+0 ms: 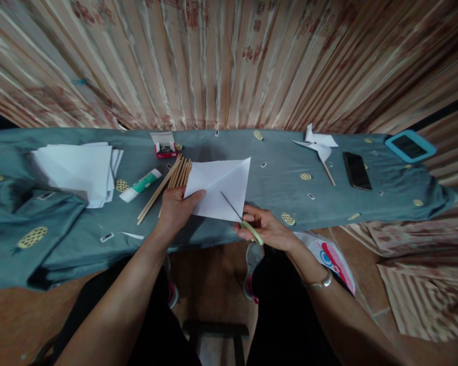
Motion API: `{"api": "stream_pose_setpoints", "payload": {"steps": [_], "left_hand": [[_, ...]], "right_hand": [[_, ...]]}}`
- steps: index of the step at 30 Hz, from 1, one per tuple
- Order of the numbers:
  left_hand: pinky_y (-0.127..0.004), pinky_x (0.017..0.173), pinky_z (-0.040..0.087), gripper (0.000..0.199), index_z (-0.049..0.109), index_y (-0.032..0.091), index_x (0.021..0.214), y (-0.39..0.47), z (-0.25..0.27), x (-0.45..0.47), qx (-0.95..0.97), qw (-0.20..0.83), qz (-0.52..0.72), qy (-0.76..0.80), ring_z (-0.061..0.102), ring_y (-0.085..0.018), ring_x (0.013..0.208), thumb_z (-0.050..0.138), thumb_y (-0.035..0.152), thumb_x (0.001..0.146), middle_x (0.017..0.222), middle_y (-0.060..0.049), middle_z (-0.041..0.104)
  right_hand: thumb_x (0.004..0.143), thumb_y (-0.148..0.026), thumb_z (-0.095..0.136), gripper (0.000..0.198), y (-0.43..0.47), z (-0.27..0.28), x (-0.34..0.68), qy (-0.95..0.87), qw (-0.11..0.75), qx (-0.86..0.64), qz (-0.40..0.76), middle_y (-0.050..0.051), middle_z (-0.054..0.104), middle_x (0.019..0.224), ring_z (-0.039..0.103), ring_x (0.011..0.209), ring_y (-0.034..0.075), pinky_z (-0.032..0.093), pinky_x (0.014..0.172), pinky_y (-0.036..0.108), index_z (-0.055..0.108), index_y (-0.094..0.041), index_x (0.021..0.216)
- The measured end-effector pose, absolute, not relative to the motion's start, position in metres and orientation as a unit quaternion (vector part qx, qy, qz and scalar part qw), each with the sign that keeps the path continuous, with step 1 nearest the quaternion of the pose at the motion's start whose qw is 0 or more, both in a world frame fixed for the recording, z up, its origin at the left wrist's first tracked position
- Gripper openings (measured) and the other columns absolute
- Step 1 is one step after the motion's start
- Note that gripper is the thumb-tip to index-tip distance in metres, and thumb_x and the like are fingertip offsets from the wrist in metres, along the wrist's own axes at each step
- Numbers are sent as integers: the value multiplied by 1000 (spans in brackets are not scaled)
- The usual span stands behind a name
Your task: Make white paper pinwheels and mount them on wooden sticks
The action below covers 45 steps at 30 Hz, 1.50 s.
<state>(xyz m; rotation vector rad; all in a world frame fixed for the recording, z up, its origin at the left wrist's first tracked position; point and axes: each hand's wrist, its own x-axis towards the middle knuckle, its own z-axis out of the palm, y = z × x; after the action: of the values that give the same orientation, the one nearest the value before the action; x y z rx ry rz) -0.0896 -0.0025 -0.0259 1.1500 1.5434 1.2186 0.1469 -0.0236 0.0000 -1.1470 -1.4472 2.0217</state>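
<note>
Your L hand pinches the creased white paper sheet at its left edge, thumb on top, over the grey-green cloth-covered table; your R hand grips pale-green-handled metal scissors, blade across its lower-right part. Tan wooden sticks nr L hand.

Paper sheet, one: white, plain, four-sided; diagonal crease running to its upper-right corner; held near the centre of the frame.

Scissors, one pair: pale green handles, slender dark blade; held just below frame centre, handles toward lower right, visible blade slanting over the sheet's lower-right part, tip toward upper left.
</note>
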Motion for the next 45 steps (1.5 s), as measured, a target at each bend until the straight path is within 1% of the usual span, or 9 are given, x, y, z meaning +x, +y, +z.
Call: {"api": "stream_pose_setpoints", "payload": {"steps": [5, 12, 19, 22, 27, 32, 35, 39, 45], "left_hand": [[-28, 53, 48, 32, 76, 14, 73, -2, -27, -90, 458, 415, 478, 624, 63, -20, 61, 76, 44, 62, 67, -4, 71], [-28, 52, 48, 29, 74, 14, 68, -2, -22, -90, 457, 411, 478, 628, 62, -20, 60, 74, 42, 61, 65, -4, 70], [-32, 60, 52, 32, 74, 13, 69, -3, -24, -87, 465, 436, 466, 613, 64, -22, 63, 76, 43, 60, 65, -5, 70], [-32, 61, 53, 32, 75, 12, 71, -3, -24, -86, 462, 438, 462, 618, 65, -23, 64, 76, 42, 60, 65, -6, 71], [-34, 64, 54, 32, 74, 12, 70, -3, -25, -86, 456, 434, 468, 620, 66, -24, 66, 76, 42, 59, 63, -5, 70], [-30, 57, 51, 32, 74, 12, 71, -3, -24, -86, 452, 446, 473, 611, 64, -22, 62, 76, 42, 58, 66, -5, 71], [-29, 54, 49, 32, 74, 12, 70, -4, -25, -86, 451, 448, 472, 612, 63, -20, 59, 77, 42, 58, 66, -5, 70], [-30, 57, 51, 32, 74, 12, 74, -4, -28, -86, 451, 448, 474, 609, 64, -21, 61, 77, 41, 61, 69, -6, 71], [-30, 59, 52, 29, 73, 13, 69, -3, -29, -85, 454, 441, 477, 611, 64, -21, 61, 76, 40, 61, 65, -5, 70]], "right_hand": [[61, -42, 88, 56, -24, -1, 146, -503, 204, -419, 728, -4, 60, 78, 48, 59, 5, 34, 49, 17, 58, -19, 103], [62, -37, 88, 53, -23, -4, 146, -510, 204, -415, 725, -5, 59, 77, 48, 57, 5, 38, 51, 18, 61, -19, 104], [62, -33, 88, 58, -24, -7, 144, -507, 243, -397, 725, -3, 66, 81, 58, 72, 9, 48, 67, 21, 62, -19, 112], [61, -33, 89, 63, -24, -7, 143, -504, 242, -396, 729, -1, 69, 83, 60, 73, 10, 50, 69, 22, 62, -19, 115], [58, -31, 90, 67, -25, -8, 144, -494, 240, -406, 730, -1, 71, 87, 60, 72, 10, 49, 65, 21, 61, -20, 118], [60, -30, 89, 66, -25, -10, 144, -492, 234, -415, 729, -2, 69, 83, 54, 63, 8, 43, 57, 19, 61, -20, 119], [61, -30, 88, 64, -25, -8, 143, -500, 233, -420, 721, -5, 65, 77, 52, 62, 8, 43, 57, 20, 61, -20, 117], [63, -33, 87, 58, -25, -7, 143, -518, 232, -416, 710, -5, 64, 76, 52, 62, 9, 44, 58, 21, 61, -20, 113], [64, -34, 86, 56, -25, -10, 143, -523, 232, -405, 713, -6, 58, 70, 51, 61, 9, 44, 57, 21, 59, -20, 112]]}}
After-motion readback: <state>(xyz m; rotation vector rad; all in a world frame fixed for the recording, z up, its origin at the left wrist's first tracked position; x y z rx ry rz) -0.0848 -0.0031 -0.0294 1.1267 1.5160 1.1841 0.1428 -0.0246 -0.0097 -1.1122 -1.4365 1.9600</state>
